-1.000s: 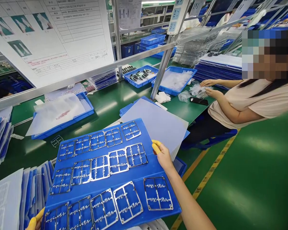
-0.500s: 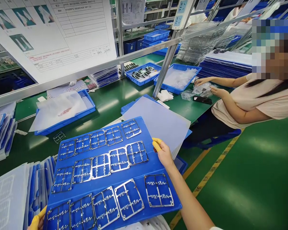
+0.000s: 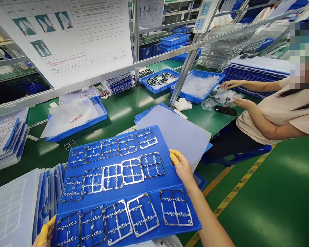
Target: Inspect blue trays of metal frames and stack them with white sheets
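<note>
I hold a blue sheet (image 3: 113,199) tilted in front of me, with shiny metal frames lying on it in three rows. Each frame (image 3: 175,207) is square, split by crossbars, and carries small script-shaped parts. My right hand (image 3: 181,166), with yellow covers on the fingers, grips the sheet's right edge. At the lower left, my left hand (image 3: 44,235) pinches the opposite edge, also with yellow finger covers, and is partly cut off by the view. Behind the sheet lies a stack of pale sheets and blue boards (image 3: 175,132). One loose frame (image 3: 69,144) rests on the green table.
A blue tray (image 3: 77,132) with white paper stands at left, near stacked sheets (image 3: 9,144) and upright blue folders (image 3: 50,192). A metal post (image 3: 185,73) rises behind the table. At right a person's hands (image 3: 243,103) handle clear plastic bags near a phone (image 3: 225,110).
The surroundings have shifted right in view. The sheet has moved slightly right too, still between both hands, with its frames in the same rows.
</note>
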`<state>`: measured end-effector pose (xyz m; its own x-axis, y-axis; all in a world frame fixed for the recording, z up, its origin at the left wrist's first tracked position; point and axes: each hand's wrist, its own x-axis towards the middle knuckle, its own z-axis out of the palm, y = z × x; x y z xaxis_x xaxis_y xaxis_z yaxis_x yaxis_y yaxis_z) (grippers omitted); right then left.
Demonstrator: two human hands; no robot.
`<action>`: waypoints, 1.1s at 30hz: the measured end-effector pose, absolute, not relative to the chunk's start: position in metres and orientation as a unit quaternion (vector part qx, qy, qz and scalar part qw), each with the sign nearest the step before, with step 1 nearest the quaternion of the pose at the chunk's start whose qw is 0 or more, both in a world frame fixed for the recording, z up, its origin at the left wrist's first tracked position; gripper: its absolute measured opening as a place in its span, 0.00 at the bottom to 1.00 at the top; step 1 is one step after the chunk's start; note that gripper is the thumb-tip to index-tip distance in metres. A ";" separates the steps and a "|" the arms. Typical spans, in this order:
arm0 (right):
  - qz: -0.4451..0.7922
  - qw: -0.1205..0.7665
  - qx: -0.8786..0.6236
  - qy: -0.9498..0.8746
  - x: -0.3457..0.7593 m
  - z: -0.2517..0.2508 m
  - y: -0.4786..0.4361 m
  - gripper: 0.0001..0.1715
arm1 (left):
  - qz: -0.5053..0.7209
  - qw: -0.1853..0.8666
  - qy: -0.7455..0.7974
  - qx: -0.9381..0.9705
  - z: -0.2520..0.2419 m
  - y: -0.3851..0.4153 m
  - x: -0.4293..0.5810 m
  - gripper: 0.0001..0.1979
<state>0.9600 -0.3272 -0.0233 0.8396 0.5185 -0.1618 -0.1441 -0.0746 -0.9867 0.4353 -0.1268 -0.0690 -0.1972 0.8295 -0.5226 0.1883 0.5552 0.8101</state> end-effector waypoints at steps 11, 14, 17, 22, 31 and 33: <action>0.245 0.650 -0.705 -0.142 0.970 -0.030 -0.335 0.30 | 0.340 0.529 0.709 0.320 -0.060 -0.144 0.447 0.35; 0.237 0.642 -0.715 -0.142 0.972 -0.033 -0.340 0.30 | 0.352 0.531 0.708 0.305 -0.055 -0.147 0.455 0.34; 0.233 0.636 -0.723 -0.138 0.973 -0.033 -0.345 0.28 | 0.364 0.534 0.702 0.299 -0.052 -0.150 0.461 0.32; 0.226 0.635 -0.728 -0.121 0.973 -0.030 -0.351 0.27 | 0.375 0.528 0.699 0.303 -0.054 -0.155 0.465 0.30; 0.209 0.617 -0.747 -0.133 0.977 -0.030 -0.364 0.27 | 0.361 0.533 0.707 0.293 -0.055 -0.159 0.469 0.32; 0.205 0.620 -0.747 -0.126 0.979 -0.032 -0.365 0.27 | 0.360 0.533 0.707 0.295 -0.054 -0.162 0.472 0.32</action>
